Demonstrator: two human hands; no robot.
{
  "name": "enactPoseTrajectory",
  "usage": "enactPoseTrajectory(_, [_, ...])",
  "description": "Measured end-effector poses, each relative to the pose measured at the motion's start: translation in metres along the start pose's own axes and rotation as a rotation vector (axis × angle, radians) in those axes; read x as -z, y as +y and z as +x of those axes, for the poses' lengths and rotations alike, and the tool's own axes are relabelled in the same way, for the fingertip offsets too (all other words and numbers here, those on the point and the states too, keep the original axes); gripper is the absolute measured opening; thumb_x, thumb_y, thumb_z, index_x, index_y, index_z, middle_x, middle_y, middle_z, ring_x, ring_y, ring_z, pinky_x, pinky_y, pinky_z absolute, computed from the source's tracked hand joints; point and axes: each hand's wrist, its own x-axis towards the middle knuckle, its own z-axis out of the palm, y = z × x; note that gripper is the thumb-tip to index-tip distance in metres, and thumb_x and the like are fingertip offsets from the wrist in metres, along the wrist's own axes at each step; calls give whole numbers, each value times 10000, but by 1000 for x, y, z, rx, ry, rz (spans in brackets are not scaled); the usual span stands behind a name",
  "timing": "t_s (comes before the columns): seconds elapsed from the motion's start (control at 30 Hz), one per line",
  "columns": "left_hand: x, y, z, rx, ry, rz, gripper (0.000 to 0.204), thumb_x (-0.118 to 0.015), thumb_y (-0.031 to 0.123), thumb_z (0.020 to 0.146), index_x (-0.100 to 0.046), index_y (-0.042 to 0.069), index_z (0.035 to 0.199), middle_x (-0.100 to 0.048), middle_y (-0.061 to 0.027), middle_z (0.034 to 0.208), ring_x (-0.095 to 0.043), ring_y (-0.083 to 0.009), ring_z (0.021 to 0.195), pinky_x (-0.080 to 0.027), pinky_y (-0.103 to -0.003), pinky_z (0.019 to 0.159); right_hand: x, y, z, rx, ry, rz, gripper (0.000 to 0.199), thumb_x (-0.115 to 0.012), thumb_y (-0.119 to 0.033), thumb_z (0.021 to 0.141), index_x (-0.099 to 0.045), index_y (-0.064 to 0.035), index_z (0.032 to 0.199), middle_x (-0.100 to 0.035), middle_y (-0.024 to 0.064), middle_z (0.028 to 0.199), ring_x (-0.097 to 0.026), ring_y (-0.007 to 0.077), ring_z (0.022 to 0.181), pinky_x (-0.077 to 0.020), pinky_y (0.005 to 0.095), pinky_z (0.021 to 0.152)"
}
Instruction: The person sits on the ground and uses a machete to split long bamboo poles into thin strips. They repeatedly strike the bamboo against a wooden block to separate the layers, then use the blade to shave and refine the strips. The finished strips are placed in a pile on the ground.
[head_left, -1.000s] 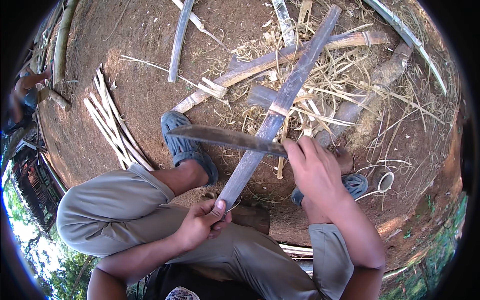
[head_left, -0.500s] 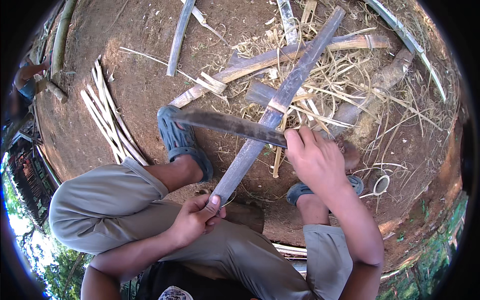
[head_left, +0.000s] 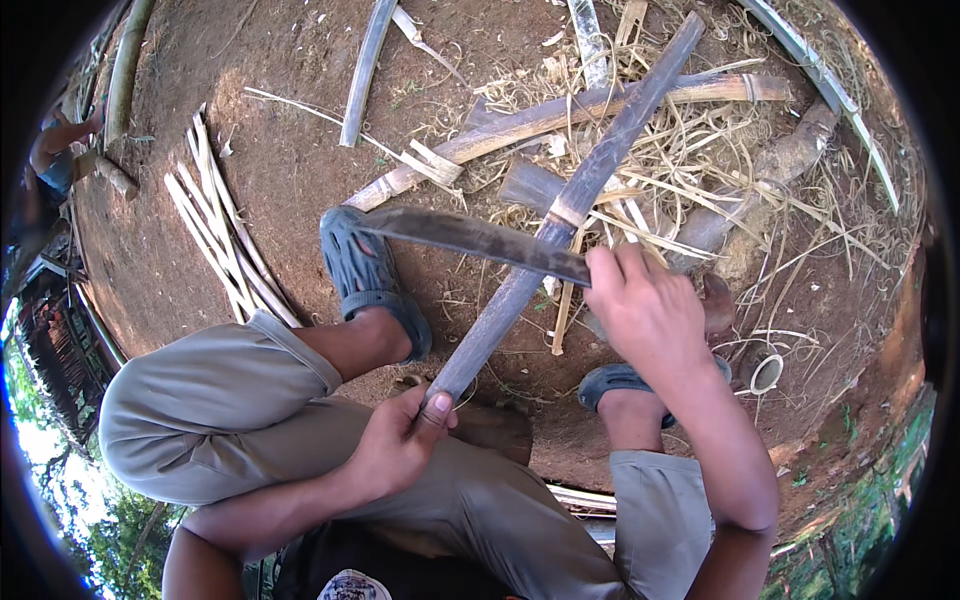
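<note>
A long split bamboo strip (head_left: pixel 492 322), dark grey with a pale ring at its joint, slants away from me up to the right. My left hand (head_left: pixel 408 436) is closed around its near end, thumb on top. In my right hand (head_left: pixel 645 300) is a machete, its handle hidden by my fingers. The machete's long dark blade (head_left: pixel 470 236) points left and crosses the strip just on the near side of the joint. Another split bamboo piece (head_left: pixel 540 122) lies under the strip's far part.
Curly bamboo shavings (head_left: pixel 690 165) litter the ground around a log (head_left: pixel 790 155). Pale thin strips (head_left: pixel 215 215) lie in a bundle at left. My clog-shod feet (head_left: pixel 365 270) stand on either side of the strip. Another person's leg (head_left: pixel 68 135) shows at far left.
The whole view has shifted slightly. My right hand and the machete are a little further right, the blade still across the strip. My left hand keeps its grip.
</note>
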Motion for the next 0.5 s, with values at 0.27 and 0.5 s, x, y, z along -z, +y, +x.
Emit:
enactPoseTrajectory(0.27, [-1,11,-2,-27,66,207,331,-491,310,1040,-571,12,919,-517,-87,669,-484,-146,633,-424,-346,604,1,-5,-5,-8,37,-29,127,-601,-128,864,-494,-60,868,-594,86,711,-669,228,599,-540,344,466])
enactPoseTrajectory(0.5, [-2,14,-5,-46,91,343,252,-497,240,1032,-577,6,982,-559,-182,689,-569,-306,613,-444,-402,607,7,-48,-21,-29,-45,52,124,-577,-94,848,-515,-15,923,-575,99,745,-646,220,619,-533,334,479])
